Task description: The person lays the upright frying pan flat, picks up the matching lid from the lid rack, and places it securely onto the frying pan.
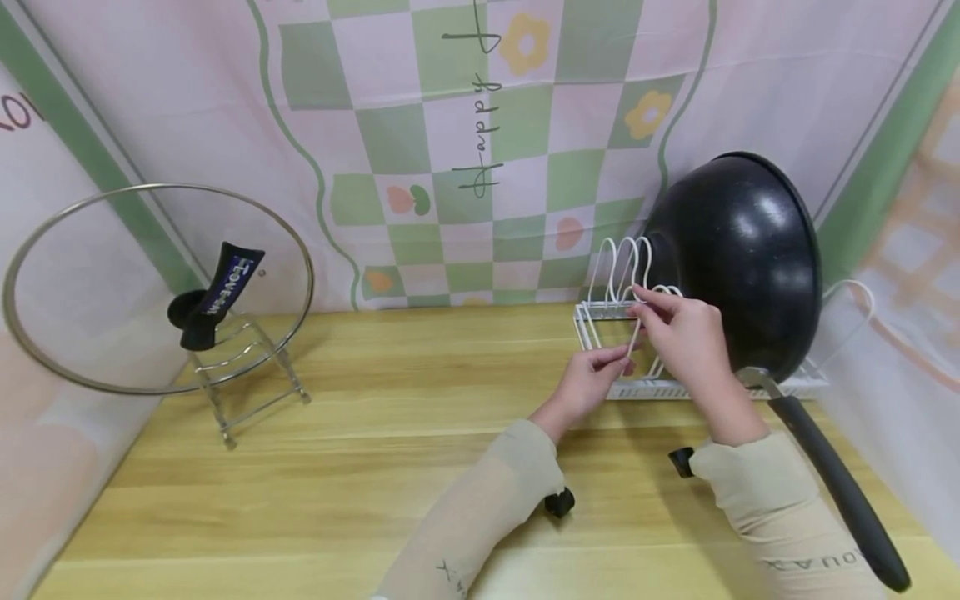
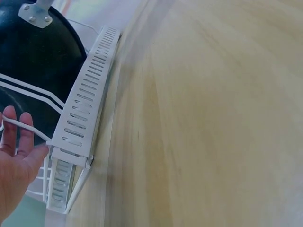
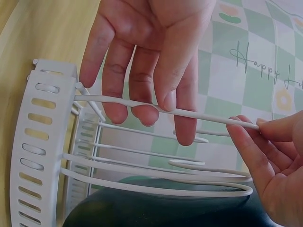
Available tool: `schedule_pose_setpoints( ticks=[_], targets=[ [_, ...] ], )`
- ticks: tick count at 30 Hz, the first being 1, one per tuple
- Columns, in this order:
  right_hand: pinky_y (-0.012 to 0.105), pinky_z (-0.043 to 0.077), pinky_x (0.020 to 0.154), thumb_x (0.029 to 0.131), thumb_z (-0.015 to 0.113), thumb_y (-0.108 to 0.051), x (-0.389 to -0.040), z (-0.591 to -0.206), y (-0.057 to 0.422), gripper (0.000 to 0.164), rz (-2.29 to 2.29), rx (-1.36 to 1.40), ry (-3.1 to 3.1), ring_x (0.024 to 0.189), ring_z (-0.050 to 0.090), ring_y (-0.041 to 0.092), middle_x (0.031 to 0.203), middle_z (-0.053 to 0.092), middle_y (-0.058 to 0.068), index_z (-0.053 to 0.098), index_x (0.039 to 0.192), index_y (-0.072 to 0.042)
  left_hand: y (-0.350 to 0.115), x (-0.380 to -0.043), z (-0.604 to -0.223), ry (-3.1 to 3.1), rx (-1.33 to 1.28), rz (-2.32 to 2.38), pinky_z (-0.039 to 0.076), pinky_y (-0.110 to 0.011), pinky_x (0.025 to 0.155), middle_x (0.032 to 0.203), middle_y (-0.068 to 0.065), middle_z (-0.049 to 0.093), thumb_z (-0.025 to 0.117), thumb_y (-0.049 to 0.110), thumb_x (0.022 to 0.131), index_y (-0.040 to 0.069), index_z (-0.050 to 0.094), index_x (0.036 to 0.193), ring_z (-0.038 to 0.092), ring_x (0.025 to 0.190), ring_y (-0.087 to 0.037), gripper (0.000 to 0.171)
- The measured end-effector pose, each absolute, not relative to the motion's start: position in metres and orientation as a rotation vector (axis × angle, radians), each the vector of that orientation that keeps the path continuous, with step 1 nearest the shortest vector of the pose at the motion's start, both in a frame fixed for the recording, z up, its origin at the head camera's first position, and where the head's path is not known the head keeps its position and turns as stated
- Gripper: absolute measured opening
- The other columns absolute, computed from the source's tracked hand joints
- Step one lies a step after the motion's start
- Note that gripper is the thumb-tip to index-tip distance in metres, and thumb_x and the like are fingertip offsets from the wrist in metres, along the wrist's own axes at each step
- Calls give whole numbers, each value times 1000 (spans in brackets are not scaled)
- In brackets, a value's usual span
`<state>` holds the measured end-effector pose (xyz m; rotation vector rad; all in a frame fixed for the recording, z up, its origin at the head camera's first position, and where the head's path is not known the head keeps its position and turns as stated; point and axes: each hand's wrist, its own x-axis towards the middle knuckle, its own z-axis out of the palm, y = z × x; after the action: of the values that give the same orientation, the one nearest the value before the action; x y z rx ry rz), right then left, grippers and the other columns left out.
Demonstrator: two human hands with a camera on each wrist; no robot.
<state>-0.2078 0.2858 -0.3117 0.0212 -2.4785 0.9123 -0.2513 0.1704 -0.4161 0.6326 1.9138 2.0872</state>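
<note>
A white metal rack with upright wire loops stands at the right of the table. My right hand pinches the upper end of one wire divider between thumb and fingers. Lower on that same wire, my left hand holds it, thumb on one side and fingers on the other. A black wok leans on its side in the rack, just right of my hands. Its long dark handle points toward the front right, past my right forearm. The slotted rail of the rack shows in the left wrist view.
To the left, a glass lid with a black handle rests tilted on a small metal stand. Behind the wooden table hangs a patterned cloth, with more cloth on both sides.
</note>
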Motion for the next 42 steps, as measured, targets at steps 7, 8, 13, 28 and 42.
schedule_pose_setpoints(
  ticks=[7,8,13,28,42],
  targets=[
    [14,44,49,103,63,-7,-210,-311,281,30,900,23,-2465,76,65,29,107,74,24,67,131,1,166,-251,-415,1921,608,2092,51,-22,96,121,-16,71,56,0,103,1,65,131,71,105,-19,29],
    [13,45,50,103,62,-7,-210,-311,281,30,907,24,-2463,77,66,30,107,73,25,67,131,2,165,-251,-415,1916,603,2097,51,-22,96,121,-16,71,56,0,103,1,65,131,71,104,-18,29],
    [10,45,52,103,62,-7,-211,-311,276,30,916,15,-2451,80,68,32,108,73,25,67,131,2,163,-253,-415,1872,599,2128,51,-20,95,124,-15,70,56,-1,102,1,64,131,69,98,-8,30],
    [7,45,55,104,61,-11,-218,-312,267,30,1013,-22,-2425,87,70,34,107,73,26,67,131,1,154,-259,-415,1895,610,2126,52,-20,93,122,-11,72,56,-1,103,1,66,130,69,96,-9,29],
    [7,44,54,103,61,-5,-225,-309,257,29,1025,-22,-2422,86,72,36,100,74,26,67,130,3,145,-263,-414,1867,574,2143,53,-22,93,122,-7,73,57,2,103,2,66,130,69,100,-16,29]
  ],
)
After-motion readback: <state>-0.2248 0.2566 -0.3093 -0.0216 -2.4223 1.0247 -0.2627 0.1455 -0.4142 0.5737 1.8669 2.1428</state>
